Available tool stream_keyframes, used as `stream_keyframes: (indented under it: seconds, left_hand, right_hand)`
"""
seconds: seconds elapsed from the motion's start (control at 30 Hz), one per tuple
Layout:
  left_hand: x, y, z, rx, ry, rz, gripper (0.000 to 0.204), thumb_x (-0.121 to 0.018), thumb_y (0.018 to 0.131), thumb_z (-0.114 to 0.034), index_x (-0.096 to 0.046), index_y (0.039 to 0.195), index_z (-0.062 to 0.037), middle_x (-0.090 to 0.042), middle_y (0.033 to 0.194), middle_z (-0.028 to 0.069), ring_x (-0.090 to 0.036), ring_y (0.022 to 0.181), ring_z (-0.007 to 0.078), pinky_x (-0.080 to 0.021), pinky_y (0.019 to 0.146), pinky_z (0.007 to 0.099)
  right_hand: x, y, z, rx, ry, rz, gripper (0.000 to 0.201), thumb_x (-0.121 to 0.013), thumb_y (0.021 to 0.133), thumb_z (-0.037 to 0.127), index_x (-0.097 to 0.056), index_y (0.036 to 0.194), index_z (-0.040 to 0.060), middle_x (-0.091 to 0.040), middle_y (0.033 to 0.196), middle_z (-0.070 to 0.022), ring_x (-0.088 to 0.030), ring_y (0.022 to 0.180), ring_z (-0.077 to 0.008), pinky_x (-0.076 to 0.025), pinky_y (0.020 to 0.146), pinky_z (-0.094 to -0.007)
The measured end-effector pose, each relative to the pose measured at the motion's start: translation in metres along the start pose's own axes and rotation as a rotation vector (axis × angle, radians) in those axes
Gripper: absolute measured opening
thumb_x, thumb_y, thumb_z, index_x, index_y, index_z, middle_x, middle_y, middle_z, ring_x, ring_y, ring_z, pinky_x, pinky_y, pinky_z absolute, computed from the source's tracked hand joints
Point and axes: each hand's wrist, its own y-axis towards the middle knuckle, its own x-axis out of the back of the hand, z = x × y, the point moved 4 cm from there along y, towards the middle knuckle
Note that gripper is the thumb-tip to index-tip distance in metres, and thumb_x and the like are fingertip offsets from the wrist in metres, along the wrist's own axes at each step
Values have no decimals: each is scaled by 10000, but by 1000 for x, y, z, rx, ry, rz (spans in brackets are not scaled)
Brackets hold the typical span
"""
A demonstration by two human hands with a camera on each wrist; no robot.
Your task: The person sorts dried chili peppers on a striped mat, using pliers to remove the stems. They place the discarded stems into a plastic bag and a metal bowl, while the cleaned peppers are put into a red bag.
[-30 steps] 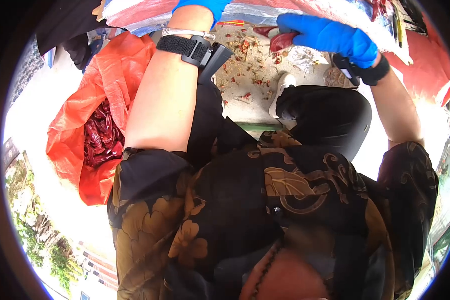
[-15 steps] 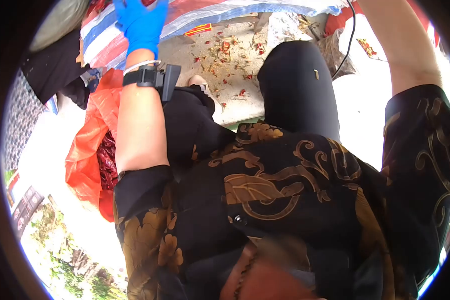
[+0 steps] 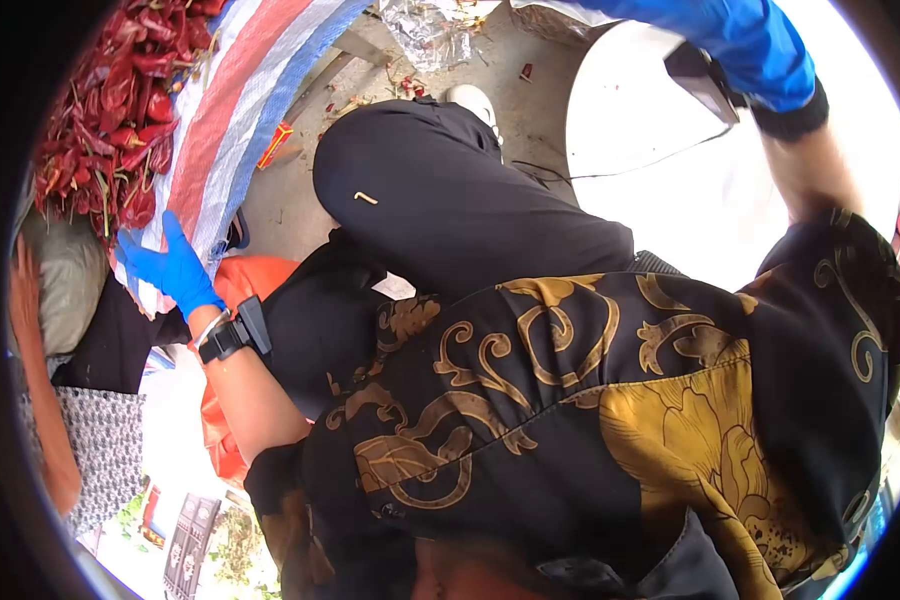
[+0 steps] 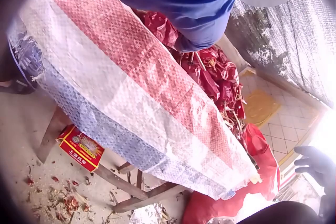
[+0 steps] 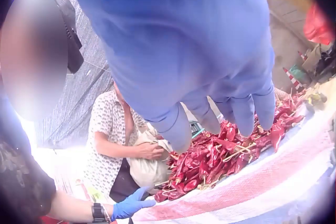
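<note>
My left hand, in a blue glove, rests at the edge of a red, white and blue striped woven sheet, thumb and fingers spread. A heap of dried red chilies lies on this sheet, just beyond that hand. In the left wrist view the gloved left hand overlaps the chilies. My right hand, also blue-gloved, fills the top of the right wrist view with its fingers hanging loosely and nothing held. At the head view's upper right, the right hand is partly cut off by the frame.
Beneath the sheet are wooden legs and a red-and-yellow box. An orange-red bag stands by my left leg. Across the heap, a person holds a pale sack. A dark cable runs at the right.
The head view has turned, bringing the chili heap into sight. My left hand has come to the sheet's near edge. My right hand, holding chilies a second ago, now shows none.
</note>
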Motion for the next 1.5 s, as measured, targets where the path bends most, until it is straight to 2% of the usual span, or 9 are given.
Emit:
stream_keyframes:
  seconds: [0.13, 0.33, 0.87, 1.0, 1.07, 1.2, 1.27, 1.3, 1.5]
  left_hand:
    - [12, -4, -15, 54, -35, 71, 758, -670, 760, -400, -366, 1285, 53, -358, 1321, 253, -313, 1242, 371, -267, 1026, 456]
    - [19, 0, -23, 43, -62, 148, 725, -650, 796, -355, -342, 1287, 82, -322, 1354, 249, -291, 1259, 366, -240, 1047, 442]
    - [43, 24, -45, 210, -167, 208, 739, -643, 802, -372, -328, 1289, 85, -337, 1307, 266, -348, 1209, 369, -288, 1024, 436]
    - [54, 22, -42, 190, -134, 213, 746, -636, 805, -380, -325, 1285, 99, -338, 1307, 266, -345, 1215, 364, -289, 1021, 441]
    - [56, 17, -37, 205, -63, 215, 731, -631, 811, -372, -326, 1293, 85, -345, 1309, 256, -342, 1219, 362, -292, 1016, 442]
    - [53, 11, -35, 200, -99, 242, 712, -625, 815, -363, -332, 1297, 72, -350, 1316, 244, -345, 1222, 358, -296, 1011, 441]
    - [51, 10, -34, 181, -83, 266, 686, -625, 817, -341, -346, 1292, 66, -364, 1308, 241, -363, 1213, 346, -302, 1007, 434]
    - [50, 10, -34, 184, -83, 265, 686, -625, 817, -341, -346, 1292, 66, -364, 1308, 241, -363, 1213, 346, -302, 1007, 434]
    - [42, 14, -46, 209, -264, 253, 623, -624, 821, -285, -383, 1262, 81, -430, 1252, 233, -407, 1182, 325, -311, 1001, 420]
  right_hand:
    - [-60, -90, -48, -121, 368, -53, 355, -558, 866, 61, -483, 1213, 52, -544, 1159, -55, -515, 1056, -160, -424, 913, -296]
    - [-156, -165, -61, -631, 607, 114, 290, -572, 874, 149, -542, 1149, 60, -592, 1054, -68, -549, 962, -185, -447, 855, -313]
    - [-204, -174, -65, -740, 635, 211, 324, -561, 878, 176, -523, 1165, 32, -605, 1063, -123, -581, 959, -212, -452, 855, -325]
    - [-243, -201, -50, -907, 891, 210, 387, -530, 836, 158, -500, 1180, -16, -579, 1101, -173, -557, 1023, -264, -446, 876, -339]
    - [-279, -233, -47, -1187, 1277, 233, 336, -556, 813, 128, -547, 1122, -3, -580, 1071, -169, -565, 977, -270, -456, 861, -337]
    - [-308, -266, -24, -6, 462, 282, 220, -542, 790, 131, -625, 968, 32, -581, 978, -164, -559, 934, -308, -471, 802, -358]
    - [-327, -279, -12, -412, 907, 577, 213, -546, 793, 165, -633, 925, 23, -589, 1019, -163, -555, 954, -311, -464, 828, -347]
    - [-323, -284, -4, -678, 1322, 709, 396, -550, 790, 222, -555, 1110, -11, -501, 1202, -219, -472, 1122, -345, -394, 951, -357]
    - [-324, -287, 5, -761, 1377, 646, 423, -551, 790, 227, -527, 1135, -16, -479, 1221, -225, -450, 1142, -347, -378, 964, -360]
